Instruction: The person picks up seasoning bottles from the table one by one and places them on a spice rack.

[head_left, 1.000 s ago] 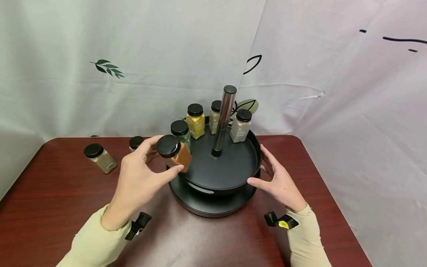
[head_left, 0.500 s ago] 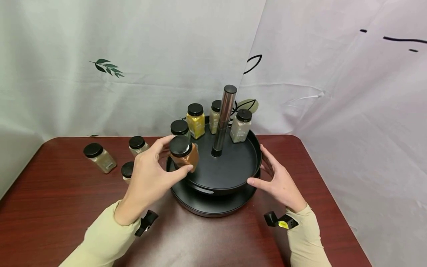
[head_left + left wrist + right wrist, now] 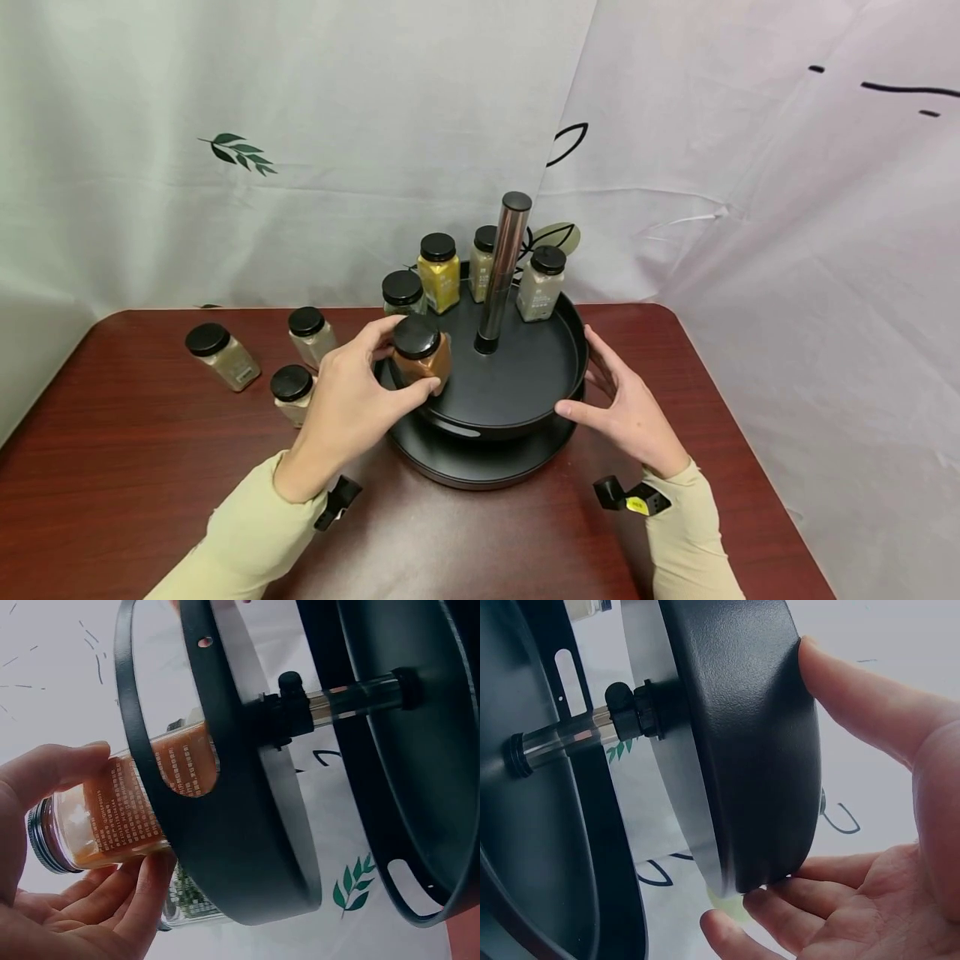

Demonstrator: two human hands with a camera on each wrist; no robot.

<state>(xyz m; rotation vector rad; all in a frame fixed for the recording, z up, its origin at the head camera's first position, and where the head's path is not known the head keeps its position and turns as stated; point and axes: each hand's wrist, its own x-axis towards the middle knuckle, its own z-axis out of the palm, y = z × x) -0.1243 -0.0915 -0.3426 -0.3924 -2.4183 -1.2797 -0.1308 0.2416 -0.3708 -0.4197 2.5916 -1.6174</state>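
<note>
A spice jar (image 3: 422,360) with a black lid and orange-brown powder is held between the thumb and fingers of my left hand (image 3: 348,404). It sits upright at the left front of the black upper tray (image 3: 498,387), just inside the rim. In the left wrist view, the jar (image 3: 124,806) reaches behind the slotted tray wall. Whether its base touches the tray floor I cannot tell. My right hand (image 3: 633,412) holds the upper tray's right rim, thumb in front and fingers farther back. In the right wrist view, this hand's thumb and fingertips touch the tray wall (image 3: 754,742).
A green-filled jar (image 3: 402,292), a yellow one (image 3: 439,273) and two pale ones, including a right-hand jar (image 3: 539,287), stand on the tray around the central post (image 3: 504,267). Beneath is the lower tray (image 3: 480,475). Several jars, one leaning (image 3: 225,357), are left on the table (image 3: 135,467).
My left hand has moved right and slightly down, bringing the orange-brown jar inside the tray rim. Two jars on the table behind that hand have come into fuller view. My right hand stays put.
</note>
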